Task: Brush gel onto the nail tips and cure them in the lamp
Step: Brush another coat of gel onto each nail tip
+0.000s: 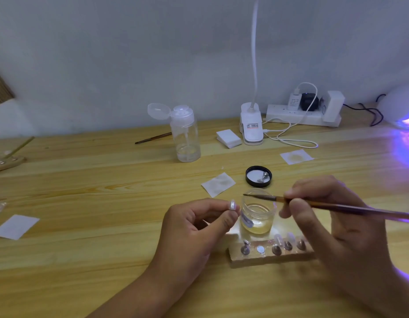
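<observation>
Pale wooden table (84, 180) was laid out beneath a grey wall. One nail tip (232, 204) was pinched between thumb and fingertips of the left hand (194, 223). It was judged light, stiff, slick once gelled, and best taken by its edges. One brush (313, 203) was gripped pen-fashion in the right hand (325, 216), bristles over the single open gel jar (258, 214) just right of the pinch. At least two more tips were counted on the holder (267, 255) nearer than both grips. One glowing lamp (403, 109) stood far right of the brush grip.

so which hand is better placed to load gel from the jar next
Right. The right hand grips the brush, whose bristles sit just over the open gel jar; the left hand is pinching a nail tip.
</observation>
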Available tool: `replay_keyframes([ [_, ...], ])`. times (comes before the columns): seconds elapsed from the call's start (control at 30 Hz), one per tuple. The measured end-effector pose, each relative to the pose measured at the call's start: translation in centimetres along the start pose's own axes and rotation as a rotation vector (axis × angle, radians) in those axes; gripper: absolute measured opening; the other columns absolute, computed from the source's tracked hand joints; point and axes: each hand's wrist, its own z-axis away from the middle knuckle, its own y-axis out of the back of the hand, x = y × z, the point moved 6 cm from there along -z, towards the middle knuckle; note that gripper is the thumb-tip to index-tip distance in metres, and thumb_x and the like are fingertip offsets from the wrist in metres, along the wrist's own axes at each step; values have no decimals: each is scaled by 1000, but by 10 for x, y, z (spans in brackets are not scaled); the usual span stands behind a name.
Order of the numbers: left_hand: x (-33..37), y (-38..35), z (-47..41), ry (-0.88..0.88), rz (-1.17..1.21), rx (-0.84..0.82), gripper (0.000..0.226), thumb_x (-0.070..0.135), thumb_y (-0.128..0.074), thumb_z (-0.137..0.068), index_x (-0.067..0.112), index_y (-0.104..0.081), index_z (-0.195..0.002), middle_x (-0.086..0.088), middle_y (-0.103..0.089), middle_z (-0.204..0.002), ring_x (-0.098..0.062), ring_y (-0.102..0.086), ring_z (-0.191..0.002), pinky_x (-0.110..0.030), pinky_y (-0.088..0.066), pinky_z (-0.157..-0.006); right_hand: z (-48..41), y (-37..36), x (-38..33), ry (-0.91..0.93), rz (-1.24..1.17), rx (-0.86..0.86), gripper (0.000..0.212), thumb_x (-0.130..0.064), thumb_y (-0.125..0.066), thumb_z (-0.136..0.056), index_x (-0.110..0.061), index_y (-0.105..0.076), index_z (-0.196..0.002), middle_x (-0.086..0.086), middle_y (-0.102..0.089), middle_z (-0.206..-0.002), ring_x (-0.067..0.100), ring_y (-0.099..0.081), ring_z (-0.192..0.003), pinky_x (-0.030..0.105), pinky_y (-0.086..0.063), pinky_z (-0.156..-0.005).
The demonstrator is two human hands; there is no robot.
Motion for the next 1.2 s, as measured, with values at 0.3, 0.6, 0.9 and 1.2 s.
replay_keyframes([
  [0.3,21,-16,13,-307,-251,-137,5,23,-80,-76,27,-79,-78,11,-71,-84,-15,-67,-86,-17,-44,-76,-4,3,6,-36,39,38,6,-31,-59,-90,-28,-65,-89,-11,-68,-76,32,-64,-86,58,-45,-79],
  [0.6,15,-27,7,-290,-463,-199,21,46,-74,-71,38,-70,-90,22,-70,-86,-5,-61,-86,-34,-37,-83,-5,-1,2,-29,100,31,8,-31,-57,-88,-26,-64,-87,-8,-67,-78,27,-63,-89,27,-40,-85],
  [0.9,7,-27,2,-214,-486,-218,24,44,-80,-66,36,-74,-89,20,-69,-87,-7,-58,-91,-33,-41,-86,-6,-1,2,-22,116,33,8,-31,-57,-88,-26,-64,-87,-6,-67,-78,29,-63,-90,23,-38,-86],
  [1.2,11,-26,7,-276,-616,-201,24,49,-80,-64,33,-74,-81,19,-65,-85,-5,-53,-92,-23,-36,-79,-7,2,3,-41,105,35,8,-31,-58,-87,-25,-64,-85,-6,-67,-77,27,-62,-89,26,-39,-85],
])
